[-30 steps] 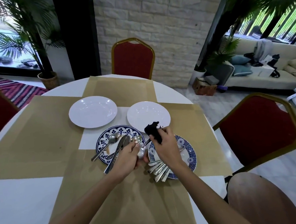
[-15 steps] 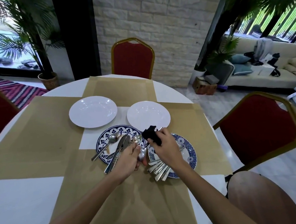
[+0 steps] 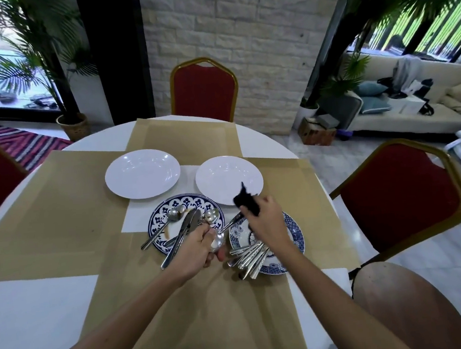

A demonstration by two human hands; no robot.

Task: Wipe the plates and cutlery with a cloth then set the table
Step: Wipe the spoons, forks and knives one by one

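Between left hand (image 3: 195, 248) and right hand (image 3: 268, 224), 1 spoon (image 3: 230, 225), cloth (image 3: 246, 202) at handle.

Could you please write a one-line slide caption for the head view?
Left hand holds a spoon while the right hand grips a black cloth on its handle.
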